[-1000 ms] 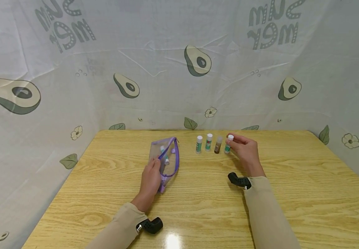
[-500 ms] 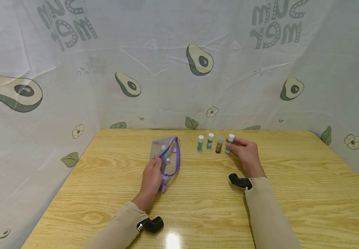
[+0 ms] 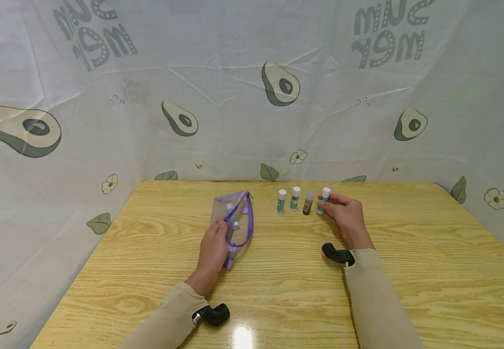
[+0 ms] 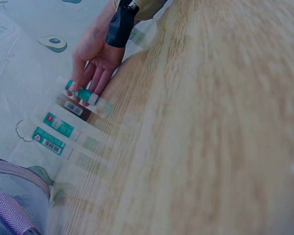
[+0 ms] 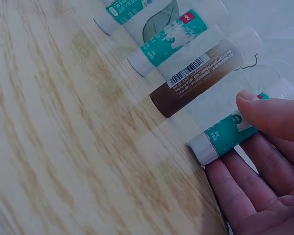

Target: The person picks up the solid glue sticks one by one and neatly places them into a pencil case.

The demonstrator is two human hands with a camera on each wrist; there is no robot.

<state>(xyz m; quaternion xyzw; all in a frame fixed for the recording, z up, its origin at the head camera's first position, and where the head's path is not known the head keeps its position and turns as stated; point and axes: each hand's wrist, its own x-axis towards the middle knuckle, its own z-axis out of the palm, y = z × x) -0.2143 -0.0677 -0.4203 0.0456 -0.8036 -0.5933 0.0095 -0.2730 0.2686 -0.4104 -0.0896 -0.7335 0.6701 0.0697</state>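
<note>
Right hand (image 3: 347,216) clamped on rightmost glue stick (image 3: 323,199), long axis roughly upright. Pouch (image 3: 242,231) lies well left, near side pinched in left hand (image 3: 213,245).

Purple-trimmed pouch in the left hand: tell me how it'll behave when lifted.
The pouch will probably bend and sag, since its see-through sides look thin. It is likely fairly light, as only one tube shows clearly inside. That tube might slide out if the pouch is tipped, because the mouth gapes open.
</note>
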